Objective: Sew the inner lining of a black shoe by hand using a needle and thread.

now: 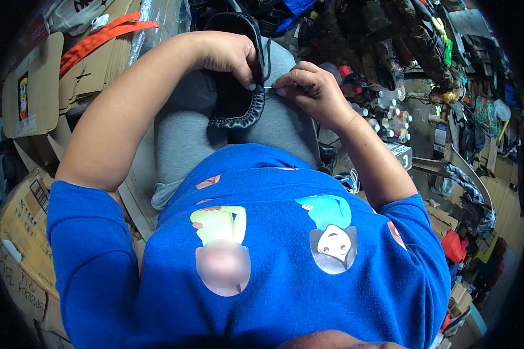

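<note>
A black moccasin-style shoe (234, 102) lies across my lap, its gathered, puckered toe seam turned toward me. My left hand (230, 55) is closed on the shoe's side edge, fingers inside the opening and thumb near the rim. To the right, my right hand (311, 90) pinches a thin, pale needle (269, 88) between thumb and forefinger. The needle's far end meets the shoe's edge close to my left thumb. A black cord (268, 58) loops along the shoe's right edge. Whether the needle tip has entered the leather is too small to tell.
Flattened cardboard (102, 64) with orange straps (108, 38) stands at the left, and a yellow-brown carton (29, 227) is nearer. Several plastic bottles (396, 119) crowd the floor right of my knee. Dark scraps (390, 41) pile up at the far right.
</note>
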`<state>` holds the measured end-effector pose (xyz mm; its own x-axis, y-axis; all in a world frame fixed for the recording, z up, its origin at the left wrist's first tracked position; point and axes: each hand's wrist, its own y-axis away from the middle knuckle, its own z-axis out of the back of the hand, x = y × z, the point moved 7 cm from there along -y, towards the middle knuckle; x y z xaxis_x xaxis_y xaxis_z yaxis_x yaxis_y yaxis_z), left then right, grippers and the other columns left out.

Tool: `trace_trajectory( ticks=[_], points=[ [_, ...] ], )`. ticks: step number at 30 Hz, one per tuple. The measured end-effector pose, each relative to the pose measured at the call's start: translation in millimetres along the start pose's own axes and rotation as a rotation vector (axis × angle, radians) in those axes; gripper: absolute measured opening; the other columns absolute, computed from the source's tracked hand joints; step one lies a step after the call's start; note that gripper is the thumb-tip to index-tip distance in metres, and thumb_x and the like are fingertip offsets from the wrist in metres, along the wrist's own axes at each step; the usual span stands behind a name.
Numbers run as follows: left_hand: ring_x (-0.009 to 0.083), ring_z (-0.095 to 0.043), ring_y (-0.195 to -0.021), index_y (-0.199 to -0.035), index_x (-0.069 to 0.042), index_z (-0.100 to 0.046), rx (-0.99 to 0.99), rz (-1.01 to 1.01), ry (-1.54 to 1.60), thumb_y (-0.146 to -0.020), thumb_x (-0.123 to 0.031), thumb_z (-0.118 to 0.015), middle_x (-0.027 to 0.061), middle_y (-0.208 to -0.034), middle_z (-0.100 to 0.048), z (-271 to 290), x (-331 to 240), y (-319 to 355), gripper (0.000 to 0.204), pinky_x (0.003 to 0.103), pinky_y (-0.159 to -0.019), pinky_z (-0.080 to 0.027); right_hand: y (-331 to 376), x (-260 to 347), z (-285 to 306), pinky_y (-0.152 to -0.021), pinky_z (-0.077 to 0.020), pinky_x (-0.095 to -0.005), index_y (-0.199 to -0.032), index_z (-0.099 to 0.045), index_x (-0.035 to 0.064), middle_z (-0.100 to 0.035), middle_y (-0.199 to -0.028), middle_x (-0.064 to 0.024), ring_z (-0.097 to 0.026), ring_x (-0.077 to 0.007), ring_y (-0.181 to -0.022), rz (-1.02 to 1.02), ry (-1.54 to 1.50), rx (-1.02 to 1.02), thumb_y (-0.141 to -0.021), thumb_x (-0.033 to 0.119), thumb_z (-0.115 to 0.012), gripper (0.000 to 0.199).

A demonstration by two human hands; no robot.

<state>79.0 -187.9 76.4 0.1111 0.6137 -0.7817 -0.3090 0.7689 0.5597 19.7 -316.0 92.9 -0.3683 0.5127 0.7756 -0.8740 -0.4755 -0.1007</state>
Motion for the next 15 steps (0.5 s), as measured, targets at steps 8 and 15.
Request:
trace_trajectory(
  ticks=[8,15],
  points=[
    [0.0118,-0.058,-0.066,-0.085,0.003,-0.068,0.008,-0.044,-0.051,-0.067,-0.013,-0.073,0.0043,-0.072,-0.066,-4,0,-4,0.025,0.027,-0.068,-0.047,-4,-1,-2,-0.071,-0.0523,-0.0348,-0.093,-0.07,0.0111,-0.062,-0.09,-0.0093,-0.064,-0.0261,-0.081,-0.027,-0.045,0.067,-0.073,0.003,-0.068,0.022],
    [0.013,-0.055,-0.062,-0.08,0.006,-0.064,-0.18,0.024,-0.112,-0.063,-0.01,-0.065,0.0065,-0.066,-0.061,-2,2,1,0.023,0.03,-0.06,-0.046,-12,6,0,-0.069,-0.0518,-0.0358,-0.091,-0.069,0.0098,-0.062,-0.086,-0.0102,-0.064,-0.0269,-0.078,0.056,0.049,0.065,-0.073,0.006,-0.07,0.018]
  ],
)
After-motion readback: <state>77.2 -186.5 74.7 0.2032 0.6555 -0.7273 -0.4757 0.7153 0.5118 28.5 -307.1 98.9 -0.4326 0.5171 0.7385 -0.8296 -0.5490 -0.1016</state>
